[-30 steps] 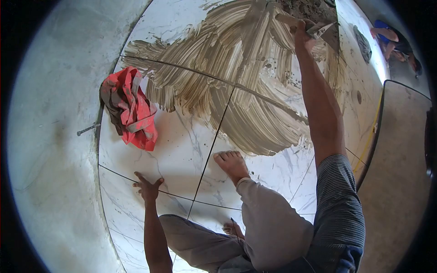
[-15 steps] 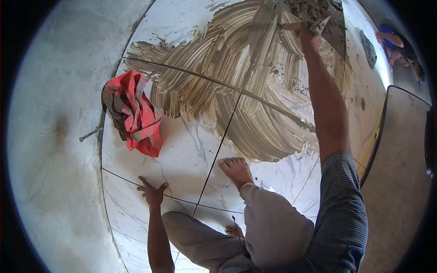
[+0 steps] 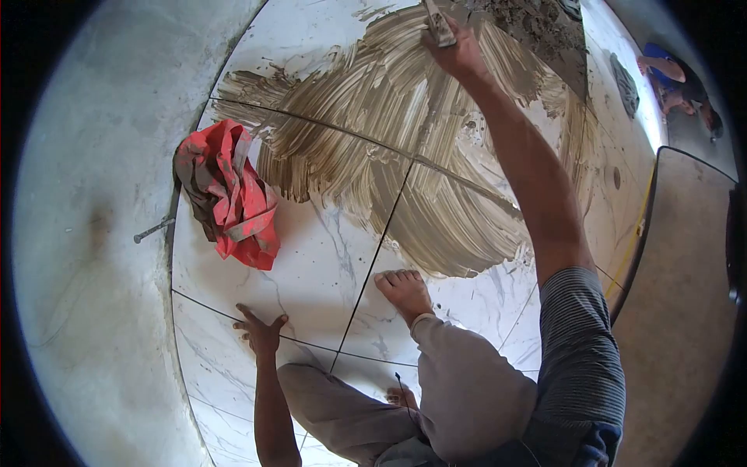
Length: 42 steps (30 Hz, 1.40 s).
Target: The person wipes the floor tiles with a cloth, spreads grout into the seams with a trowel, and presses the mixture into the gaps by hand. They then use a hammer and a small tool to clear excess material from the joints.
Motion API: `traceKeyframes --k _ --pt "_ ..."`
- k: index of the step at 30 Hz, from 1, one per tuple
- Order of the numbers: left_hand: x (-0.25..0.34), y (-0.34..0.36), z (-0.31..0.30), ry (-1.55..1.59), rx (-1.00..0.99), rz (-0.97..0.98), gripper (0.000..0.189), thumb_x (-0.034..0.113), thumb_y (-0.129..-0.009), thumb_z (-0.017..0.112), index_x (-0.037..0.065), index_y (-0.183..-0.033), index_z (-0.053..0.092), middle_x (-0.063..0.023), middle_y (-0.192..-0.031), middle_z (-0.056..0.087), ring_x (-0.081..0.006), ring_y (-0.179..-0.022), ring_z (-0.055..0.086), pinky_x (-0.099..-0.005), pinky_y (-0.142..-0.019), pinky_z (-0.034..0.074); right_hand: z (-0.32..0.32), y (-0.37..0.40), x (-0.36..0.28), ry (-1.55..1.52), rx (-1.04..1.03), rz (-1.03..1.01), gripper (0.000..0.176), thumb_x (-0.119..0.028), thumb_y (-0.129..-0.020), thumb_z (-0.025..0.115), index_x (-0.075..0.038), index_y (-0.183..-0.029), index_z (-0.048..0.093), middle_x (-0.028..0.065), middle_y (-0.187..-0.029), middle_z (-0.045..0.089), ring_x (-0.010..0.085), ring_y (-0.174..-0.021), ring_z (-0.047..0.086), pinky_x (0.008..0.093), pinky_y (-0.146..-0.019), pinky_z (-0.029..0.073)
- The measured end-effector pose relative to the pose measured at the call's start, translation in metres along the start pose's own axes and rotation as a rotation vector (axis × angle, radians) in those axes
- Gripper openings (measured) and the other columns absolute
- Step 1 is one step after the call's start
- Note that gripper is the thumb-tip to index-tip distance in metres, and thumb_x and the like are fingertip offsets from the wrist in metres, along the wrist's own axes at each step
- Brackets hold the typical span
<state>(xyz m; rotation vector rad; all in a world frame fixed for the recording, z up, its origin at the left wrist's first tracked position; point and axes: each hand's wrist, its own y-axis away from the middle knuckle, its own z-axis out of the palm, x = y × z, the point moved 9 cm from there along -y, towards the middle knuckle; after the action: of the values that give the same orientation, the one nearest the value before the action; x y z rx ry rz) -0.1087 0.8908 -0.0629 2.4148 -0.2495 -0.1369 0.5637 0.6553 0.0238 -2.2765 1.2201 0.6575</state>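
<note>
My right hand (image 3: 461, 53) is closed around a narrow, mortar-smeared scraper (image 3: 440, 25) near the top of the view. Its far end runs toward the frame's edge, so the exact kind is hard to make out. Beneath and around it, wet grey-brown grout (image 3: 373, 101) lies in curved streaks over white marbled tiles (image 3: 311, 241) and their dark joints. My left hand (image 3: 261, 331) rests with fingers spread on the tile beside a joint, holding nothing. Beyond it lies a crumpled, dirty red bag or cloth (image 3: 233, 202).
Bare concrete (image 3: 93, 233) borders the tiles on the left, where a bolt-like metal piece (image 3: 154, 230) lies. A darker heap of mortar (image 3: 541, 31) is at the top. My bare foot (image 3: 405, 294) stands on the tiles. Another person (image 3: 681, 82) is at upper right, near a grey cloth (image 3: 625, 86).
My right hand has swept leftward and slightly up with the scraper, across the grout. My left hand and the red bag or cloth stay where they were.
</note>
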Motion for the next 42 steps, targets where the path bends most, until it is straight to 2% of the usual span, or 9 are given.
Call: traceKeyframes --k 15,20,24,27,29,32,37,41,42 --pt "-0.003 -0.004 0.004 -0.050 0.009 0.017 0.122 0.042 -0.059 0.079 0.015 -0.140 -0.008 -0.0418 -0.135 -0.001 -0.0653 -0.113 0.022 -0.0537 -0.096 0.034 0.019 -0.006 -0.030 -0.023 0.007 -0.011 0.027 -0.020 -0.080 0.058 -0.005 -0.103 0.055 0.0130 -0.093 0.058 0.0229 -0.083 0.059 0.0354 -0.067 0.050" --pt "-0.003 -0.004 0.005 -0.011 -0.007 0.008 0.122 0.042 -0.058 0.079 0.015 -0.140 -0.008 -0.0421 -0.134 -0.001 -0.0654 -0.113 0.020 -0.0552 -0.097 0.031 -0.037 -0.007 -0.046 -0.307 0.105 0.024 0.023 -0.018 -0.081 0.057 -0.003 -0.098 0.056 0.0117 -0.086 0.059 0.0207 -0.077 0.061 0.0331 -0.063 0.052" --pt "-0.006 -0.004 0.006 0.011 -0.007 -0.001 0.123 0.042 -0.057 0.079 0.015 -0.140 -0.009 -0.0420 -0.134 -0.003 -0.0652 -0.115 0.018 -0.0570 -0.097 0.029 -0.075 0.043 -0.045 -0.565 0.061 0.201 0.020 -0.016 -0.081 0.056 -0.002 -0.095 0.057 0.0106 -0.081 0.060 0.0188 -0.071 0.062 0.0312 -0.059 0.053" --pt "-0.012 -0.013 0.011 -0.018 0.045 0.062 0.123 0.042 -0.058 0.079 0.016 -0.140 -0.009 -0.0417 -0.135 -0.003 -0.0654 -0.115 0.018 -0.0576 -0.096 0.030 -0.051 0.112 -0.014 -0.431 0.142 0.222 0.019 -0.014 -0.080 0.053 -0.003 -0.095 0.055 0.0123 -0.080 0.060 0.0204 -0.063 0.060 0.0324 -0.055 0.052" --pt "-0.011 -0.007 0.008 0.001 0.028 0.045 0.123 0.042 -0.058 0.079 0.016 -0.140 -0.009 -0.0416 -0.135 -0.003 -0.0657 -0.114 0.018 -0.0579 -0.096 0.030 -0.019 0.170 -0.002 -0.863 0.142 0.643 0.022 -0.014 -0.080 0.053 -0.001 -0.098 0.053 0.0139 -0.082 0.060 0.0219 -0.060 0.058 0.0341 -0.055 0.052" --pt "0.002 -0.002 0.002 0.017 0.004 0.014 0.122 0.041 -0.058 0.079 0.017 -0.140 -0.008 -0.0414 -0.135 -0.003 -0.0662 -0.114 0.018 -0.0582 -0.096 0.030 -0.007 0.191 0.013 -0.802 0.151 0.792 0.026 -0.015 -0.079 0.054 0.002 -0.099 0.051 0.0136 -0.081 0.060 0.0229 -0.060 0.057 0.0347 -0.057 0.052" --pt "0.002 0.001 0.000 0.024 -0.014 0.000 0.121 0.040 -0.059 0.079 0.017 -0.140 -0.008 -0.0410 -0.135 -0.004 -0.0665 -0.113 0.019 -0.0580 -0.095 0.031 -0.064 0.142 -0.016 -0.982 0.295 0.562 0.026 -0.018 -0.079 0.056 0.003 -0.093 0.050 0.0118 -0.074 0.056 0.0210 -0.056 0.056 0.0331 -0.047 0.048" --pt "-0.006 -0.002 0.002 -0.018 0.017 0.017 0.122 0.044 -0.058 0.078 0.017 -0.140 -0.008 -0.0431 -0.133 0.000 -0.0657 -0.112 0.024 -0.0573 -0.094 0.034 -0.029 0.212 -0.015 -0.566 0.202 0.672 0.021 -0.021 -0.081 0.054 -0.002 -0.086 0.047 0.0081 -0.065 0.051 0.0169 -0.049 0.051 0.0315 -0.042 0.044" --pt "-0.005 -0.004 0.004 -0.057 0.027 0.037 0.124 0.048 -0.057 0.077 0.016 -0.140 -0.008 -0.0452 -0.131 0.003 -0.0649 -0.111 0.027 -0.0566 -0.094 0.034 -0.008 0.236 -0.023 -0.700 0.228 0.756 0.020 -0.020 -0.082 0.053 -0.003 -0.087 0.045 0.0069 -0.063 0.050 0.0160 -0.048 0.050 0.0308 -0.042 0.043"
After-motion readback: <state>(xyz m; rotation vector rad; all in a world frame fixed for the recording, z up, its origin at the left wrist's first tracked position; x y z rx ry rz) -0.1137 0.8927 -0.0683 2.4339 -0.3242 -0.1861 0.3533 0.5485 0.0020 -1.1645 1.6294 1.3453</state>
